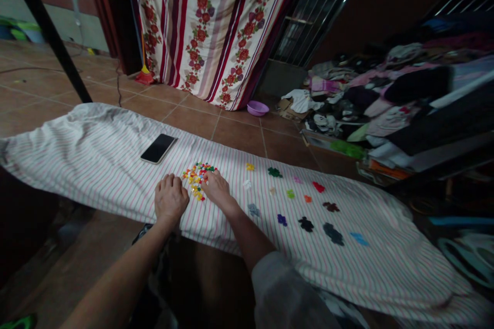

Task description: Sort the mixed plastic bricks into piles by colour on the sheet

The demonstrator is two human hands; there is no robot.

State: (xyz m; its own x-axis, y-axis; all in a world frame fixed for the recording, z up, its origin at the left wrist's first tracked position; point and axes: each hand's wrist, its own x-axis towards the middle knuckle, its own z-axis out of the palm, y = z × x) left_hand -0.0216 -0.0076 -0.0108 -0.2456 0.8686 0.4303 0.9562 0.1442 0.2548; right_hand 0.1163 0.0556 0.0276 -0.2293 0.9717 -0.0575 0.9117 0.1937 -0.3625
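A loose pile of small, bright plastic-looking pieces (196, 179), mostly yellow, orange, red and green, lies on the striped cloth. My right hand (216, 186) reaches into the pile's right side, its fingers drawn together at the pieces. What sits between those fingertips is too small to make out. Just left of the pile, my left hand (171, 198) rests on the cloth, fingers bent and slightly apart, with nothing visible in it. Sorted single-colour clusters spread to the right, among them yellow (250, 166), dark green (275, 171), red (318, 186), black (306, 224) and blue (359, 238).
A phone (158, 148) lies on the striped cloth (104, 149), left of the pile. Beyond are a tiled floor, a floral curtain (216, 25), a purple basin (258, 108) and a red broom (145, 76). Heaped clothes (405, 87) fill the right side.
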